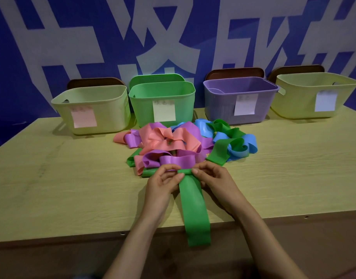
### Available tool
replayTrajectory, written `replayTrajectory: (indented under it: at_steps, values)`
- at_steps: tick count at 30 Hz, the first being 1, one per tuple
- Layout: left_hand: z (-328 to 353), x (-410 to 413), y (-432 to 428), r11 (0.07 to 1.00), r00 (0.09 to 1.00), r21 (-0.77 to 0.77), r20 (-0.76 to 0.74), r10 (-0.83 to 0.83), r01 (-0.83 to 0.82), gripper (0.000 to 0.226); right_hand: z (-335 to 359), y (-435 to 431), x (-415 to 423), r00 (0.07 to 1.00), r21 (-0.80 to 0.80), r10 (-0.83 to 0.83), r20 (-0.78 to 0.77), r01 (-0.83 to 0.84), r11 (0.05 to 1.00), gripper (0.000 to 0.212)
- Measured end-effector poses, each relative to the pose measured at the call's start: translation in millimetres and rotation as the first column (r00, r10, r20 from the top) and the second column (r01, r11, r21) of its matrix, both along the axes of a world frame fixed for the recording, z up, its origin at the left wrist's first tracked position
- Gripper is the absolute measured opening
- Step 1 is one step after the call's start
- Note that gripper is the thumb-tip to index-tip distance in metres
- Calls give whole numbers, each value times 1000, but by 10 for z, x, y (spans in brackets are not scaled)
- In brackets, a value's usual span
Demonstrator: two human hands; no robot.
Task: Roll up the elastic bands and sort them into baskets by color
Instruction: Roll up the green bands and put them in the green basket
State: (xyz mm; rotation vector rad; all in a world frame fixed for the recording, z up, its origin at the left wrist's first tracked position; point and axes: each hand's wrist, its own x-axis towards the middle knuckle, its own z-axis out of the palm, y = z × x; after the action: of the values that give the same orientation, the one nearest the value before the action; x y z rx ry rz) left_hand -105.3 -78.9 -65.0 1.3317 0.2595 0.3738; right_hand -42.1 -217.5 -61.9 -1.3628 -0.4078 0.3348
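A green elastic band [193, 208] lies flat toward me, its tail hanging over the table's front edge. Its far end is curled into a small roll, pinched by my left hand [163, 186] on the left side and my right hand [215, 178] on the right. Just behind lies a tangled pile of bands [173, 141] in pink, purple, blue and green. Along the back stand four baskets with paper labels: a pale yellow basket [92, 93], a green basket [163, 89], a purple basket [241, 85] and another pale yellow basket [318, 79].
The wooden table [62, 178] has bare surface left and right of the pile. Lids lean behind the baskets against a blue wall with large white characters. The table's front edge runs just below my wrists.
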Motion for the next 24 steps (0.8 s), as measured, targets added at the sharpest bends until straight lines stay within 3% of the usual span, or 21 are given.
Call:
replayTrajectory:
  at_steps: [6,14,24]
  values:
    - [-14,18,-10,990,992,70,-41,-118,121,31,-6,-10,0,997,56,5,-79,-1,998,6]
    - [-27,36,7,997,997,25,-16,-73,74,28,2,-44,-9,995,84,17,-98,-9,996,18]
    - [-24,-1,13,996,1000,83,2,-23,23,20,-6,-38,-35,999,-55,32,-24,-34,998,39]
